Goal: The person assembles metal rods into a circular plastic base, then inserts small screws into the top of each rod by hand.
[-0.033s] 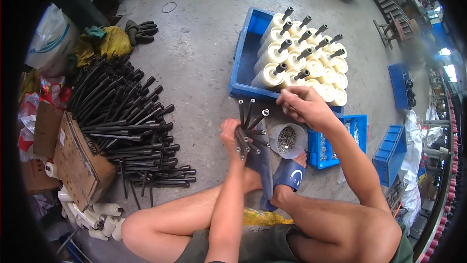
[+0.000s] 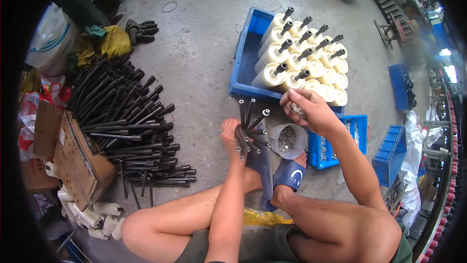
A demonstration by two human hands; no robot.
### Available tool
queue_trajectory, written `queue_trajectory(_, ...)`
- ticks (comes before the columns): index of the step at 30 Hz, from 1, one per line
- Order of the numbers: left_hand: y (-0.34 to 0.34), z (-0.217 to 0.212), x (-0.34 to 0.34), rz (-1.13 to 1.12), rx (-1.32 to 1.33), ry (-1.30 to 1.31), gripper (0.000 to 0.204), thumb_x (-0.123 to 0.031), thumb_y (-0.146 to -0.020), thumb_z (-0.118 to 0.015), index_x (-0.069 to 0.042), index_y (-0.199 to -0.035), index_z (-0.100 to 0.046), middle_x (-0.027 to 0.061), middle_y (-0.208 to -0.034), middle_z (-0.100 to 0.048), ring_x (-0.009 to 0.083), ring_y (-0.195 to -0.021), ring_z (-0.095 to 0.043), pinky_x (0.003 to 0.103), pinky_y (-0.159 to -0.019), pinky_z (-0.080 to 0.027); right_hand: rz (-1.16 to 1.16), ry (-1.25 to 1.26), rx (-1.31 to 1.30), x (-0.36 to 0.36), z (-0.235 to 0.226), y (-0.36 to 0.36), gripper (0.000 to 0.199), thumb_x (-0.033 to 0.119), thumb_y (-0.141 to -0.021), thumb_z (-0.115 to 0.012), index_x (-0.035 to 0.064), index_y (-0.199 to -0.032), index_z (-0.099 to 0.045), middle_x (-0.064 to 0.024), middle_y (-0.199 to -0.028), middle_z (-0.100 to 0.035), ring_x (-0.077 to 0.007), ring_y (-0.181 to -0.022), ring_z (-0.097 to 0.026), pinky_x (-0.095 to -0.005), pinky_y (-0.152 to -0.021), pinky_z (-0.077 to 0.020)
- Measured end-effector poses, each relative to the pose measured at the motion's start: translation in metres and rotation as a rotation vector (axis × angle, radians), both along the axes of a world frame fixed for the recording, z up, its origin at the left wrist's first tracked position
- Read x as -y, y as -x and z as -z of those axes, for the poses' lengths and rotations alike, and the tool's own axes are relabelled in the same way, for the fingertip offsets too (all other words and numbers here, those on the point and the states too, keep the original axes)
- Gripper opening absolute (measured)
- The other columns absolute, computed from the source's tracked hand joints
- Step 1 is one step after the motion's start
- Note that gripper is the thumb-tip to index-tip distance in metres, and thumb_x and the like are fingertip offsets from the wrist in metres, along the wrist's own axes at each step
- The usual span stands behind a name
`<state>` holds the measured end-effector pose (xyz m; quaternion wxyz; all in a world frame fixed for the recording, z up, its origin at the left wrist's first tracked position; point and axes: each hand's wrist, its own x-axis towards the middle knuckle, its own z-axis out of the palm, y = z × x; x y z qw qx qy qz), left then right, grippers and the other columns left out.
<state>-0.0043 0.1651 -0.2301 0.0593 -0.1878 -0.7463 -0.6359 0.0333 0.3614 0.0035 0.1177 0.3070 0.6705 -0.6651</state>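
Observation:
My left hand is closed round a bundle of black rods, their ends fanned out and pointing up. One rod's tip carries a bright silvery ring. Up and to the right, my right hand is curled closed, with small silvery pieces showing in its palm; their exact shape is hard to make out. Below it stands a round translucent tub with many small metal parts inside. Beyond that hand, a blue crate holds rows of cream-coloured cylinders, several with black rod ends sticking up.
A big heap of black rods lies at left beside an open cardboard box. White cylinders lie below the box. Right of the tub sits a small blue bin with clear and silvery parts. Another blue crate stands farther right.
My right hand has turned and shifted slightly right, its fingers curling so that the small silvery pieces in the palm show. My left hand and the rods hold still.

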Motion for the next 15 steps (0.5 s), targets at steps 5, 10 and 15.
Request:
queue_trajectory(5,-0.001,0.004,0.001,0.008,0.022,0.007,0.049,-0.033,-0.062,-0.087,0.000,-0.087,-0.061,0.0161,-0.083,-0.063,0.0386,-0.085,-0.061,0.042,-0.081,-0.045,0.188,0.542,0.031,0.011,0.001,-0.033,0.035,0.029,-0.109,-0.053,-0.0017,-0.124,-0.062,-0.0017,-0.089,-0.058,-0.0068,-0.069,-0.047,-0.0200,-0.054,-0.0359)
queue_trajectory(10,-0.001,0.003,-0.002,-0.026,0.008,0.003,0.044,-0.031,-0.067,-0.084,0.000,-0.087,-0.060,0.0177,-0.082,-0.062,0.0392,-0.083,-0.061,0.043,-0.081,-0.045,0.184,0.564,0.032,0.040,0.007,-0.053,0.037,0.037,-0.110,-0.054,0.0004,-0.117,-0.058,0.0036,-0.075,-0.044,-0.0045,-0.059,-0.037,-0.0191,-0.048,-0.0295)
queue_trajectory(15,0.000,-0.003,-0.002,-0.028,-0.047,0.015,0.067,-0.064,-0.078,-0.074,0.000,-0.088,-0.060,0.0178,-0.082,-0.061,0.0416,-0.083,-0.061,0.044,-0.080,-0.046,0.350,0.630,-0.010,0.057,0.018,-0.067,0.039,0.038,-0.111,-0.050,0.0020,-0.116,-0.062,0.0027,-0.087,-0.050,-0.0056,-0.068,-0.043,-0.0199,-0.052,-0.0313)
